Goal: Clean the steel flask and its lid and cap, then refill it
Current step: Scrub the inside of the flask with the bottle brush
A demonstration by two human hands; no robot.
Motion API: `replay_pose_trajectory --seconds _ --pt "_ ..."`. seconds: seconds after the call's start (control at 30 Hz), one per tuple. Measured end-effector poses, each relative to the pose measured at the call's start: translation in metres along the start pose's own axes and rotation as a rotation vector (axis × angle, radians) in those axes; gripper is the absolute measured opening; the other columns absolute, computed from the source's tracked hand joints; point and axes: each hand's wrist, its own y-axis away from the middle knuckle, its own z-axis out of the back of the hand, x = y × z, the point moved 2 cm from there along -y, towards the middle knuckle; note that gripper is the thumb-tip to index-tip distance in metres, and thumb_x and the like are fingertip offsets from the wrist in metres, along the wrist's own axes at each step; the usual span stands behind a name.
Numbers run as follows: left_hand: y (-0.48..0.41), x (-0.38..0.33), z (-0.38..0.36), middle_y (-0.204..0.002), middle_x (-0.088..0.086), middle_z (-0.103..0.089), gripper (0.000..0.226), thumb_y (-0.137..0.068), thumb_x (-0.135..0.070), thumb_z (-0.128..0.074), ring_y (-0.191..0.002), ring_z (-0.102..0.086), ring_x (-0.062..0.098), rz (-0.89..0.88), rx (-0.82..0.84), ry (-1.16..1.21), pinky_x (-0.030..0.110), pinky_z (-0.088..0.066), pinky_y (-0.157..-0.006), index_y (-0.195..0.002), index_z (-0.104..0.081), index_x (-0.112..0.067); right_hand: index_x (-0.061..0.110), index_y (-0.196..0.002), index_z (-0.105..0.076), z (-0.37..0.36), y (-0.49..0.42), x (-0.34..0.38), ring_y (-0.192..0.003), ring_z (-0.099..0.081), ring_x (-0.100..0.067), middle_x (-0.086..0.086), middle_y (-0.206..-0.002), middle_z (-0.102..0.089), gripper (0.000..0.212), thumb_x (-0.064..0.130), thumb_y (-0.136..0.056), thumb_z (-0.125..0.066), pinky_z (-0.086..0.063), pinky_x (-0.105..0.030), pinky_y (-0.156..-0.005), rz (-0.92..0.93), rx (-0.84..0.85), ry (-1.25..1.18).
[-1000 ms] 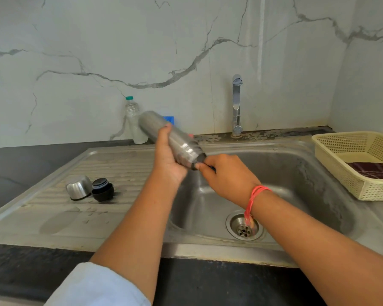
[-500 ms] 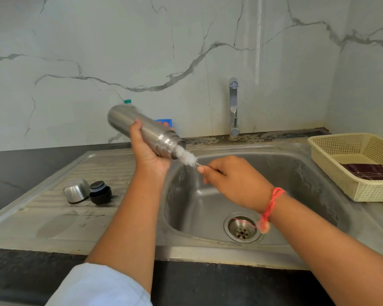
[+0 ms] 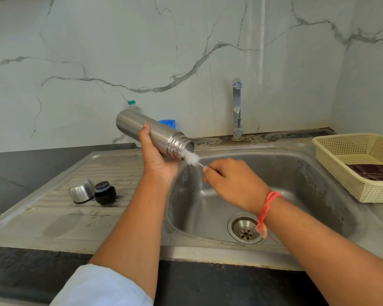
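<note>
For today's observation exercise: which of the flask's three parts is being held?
The steel flask, gripped in the air by the left hand; the steel cap and black lid lie on the drainboard.

the right hand [image 3: 234, 182] now sits farther back from the mouth of the flask [image 3: 150, 133]. the white brush [image 3: 190, 159], hidden inside a second ago, now pokes out of the mouth.

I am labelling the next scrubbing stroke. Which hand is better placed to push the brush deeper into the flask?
Probably the right hand: it pinches the brush handle, bristles at the flask mouth. The left hand grips the flask, tilted over the sink.
</note>
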Motion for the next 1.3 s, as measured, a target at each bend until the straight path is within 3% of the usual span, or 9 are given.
replay_pose_trajectory --seconds 0.17,0.23,0.4,0.57,0.7,0.8,0.97,1.13,1.3 --pt "-0.004 0.004 -0.005 -0.115 0.007 -0.068 0.075 -0.083 -0.07 -0.07 -0.103 -0.07 0.025 0.031 0.005 -0.142 0.046 -0.057 -0.1 -0.129 -0.061 -0.012 0.021 -0.066 -0.038 -0.004 -0.002 -0.007 -0.061 -0.041 -0.028 0.005 -0.054 -0.037 0.038 0.034 -0.102 -0.045 -0.03 -0.034 -0.058 0.057 -0.182 0.171" --pt "-0.007 0.006 -0.003 -0.125 0.009 -0.07 0.083 -0.081 -0.068 -0.073 -0.11 -0.072 0.027 0.031 -0.079 -0.163 0.051 -0.058 -0.098 -0.137 -0.057 -0.009 0.023 -0.073 -0.04 -0.002 -0.002 -0.011 -0.062 -0.041 -0.028 0.007 -0.057 -0.036 0.033 0.036 -0.104 -0.042 -0.029 -0.034 -0.058 0.077 -0.232 0.265" --pt "-0.009 0.008 0.003 -0.125 0.022 -0.066 0.067 -0.094 -0.052 -0.069 -0.111 -0.069 0.034 0.106 -0.22 -0.19 0.051 -0.062 -0.086 -0.142 -0.052 -0.009 0.025 -0.084 -0.045 0.002 -0.005 -0.014 -0.08 -0.061 -0.033 -0.003 -0.089 -0.064 0.022 0.031 -0.105 -0.041 -0.032 -0.034 -0.06 0.084 -0.293 0.476" --pt "-0.007 0.004 -0.001 -0.129 0.025 -0.063 0.08 -0.083 -0.059 -0.078 -0.113 -0.066 0.043 0.2 -0.189 -0.07 0.066 -0.056 -0.089 -0.138 -0.052 -0.007 0.013 -0.088 -0.065 0.0 -0.01 -0.019 -0.066 -0.059 -0.036 -0.008 -0.074 -0.063 0.003 0.014 -0.089 -0.063 -0.031 -0.033 -0.054 0.138 -0.346 0.564" --pt "-0.002 0.004 -0.006 -0.121 0.02 -0.071 0.072 -0.083 -0.063 -0.077 -0.108 -0.072 0.038 0.176 -0.176 -0.014 0.066 -0.053 -0.097 -0.124 -0.059 -0.007 0.018 -0.09 -0.059 0.0 -0.011 -0.018 -0.059 -0.049 -0.029 -0.001 -0.062 -0.059 0.022 0.014 -0.075 -0.075 -0.025 -0.033 -0.059 0.062 -0.406 0.771" --pt "0.002 0.002 -0.007 -0.118 0.019 -0.071 0.069 -0.081 -0.06 -0.08 -0.105 -0.073 0.037 0.165 -0.206 -0.016 0.065 -0.054 -0.093 -0.122 -0.06 -0.008 0.018 -0.083 -0.058 -0.001 -0.011 -0.014 -0.069 -0.052 -0.029 -0.003 -0.072 -0.058 0.02 0.016 -0.078 -0.077 -0.027 -0.037 -0.064 0.052 -0.453 0.832" --pt "0.004 0.0 -0.008 -0.124 0.019 -0.066 0.065 -0.08 -0.046 -0.086 -0.109 -0.07 0.04 0.124 -0.204 0.034 0.067 -0.054 -0.094 -0.125 -0.058 -0.008 0.014 -0.079 -0.061 0.001 -0.012 -0.015 -0.062 -0.052 -0.03 -0.006 -0.072 -0.056 0.017 0.018 -0.084 -0.077 -0.024 -0.031 -0.051 0.046 -0.497 0.743" --pt "-0.001 -0.008 -0.005 -0.116 0.021 -0.072 0.056 -0.089 -0.036 -0.073 -0.116 -0.068 0.04 0.07 -0.072 0.147 0.067 -0.047 -0.102 -0.133 -0.056 -0.008 0.014 -0.1 -0.064 0.002 -0.011 -0.016 -0.079 -0.06 -0.033 -0.008 -0.088 -0.062 0.026 0.032 -0.105 -0.046 -0.03 -0.033 -0.053 0.112 -0.404 0.591" --pt "-0.001 -0.019 0.004 -0.103 0.014 -0.071 0.073 -0.077 -0.057 -0.084 -0.093 -0.073 0.034 -0.01 -0.171 0.12 0.055 -0.058 -0.088 -0.128 -0.061 -0.01 0.025 -0.083 -0.043 0.005 -0.004 -0.007 -0.076 -0.059 -0.03 0.004 -0.081 -0.053 0.034 0.046 -0.106 -0.031 -0.038 -0.035 -0.059 0.12 -0.231 0.442"
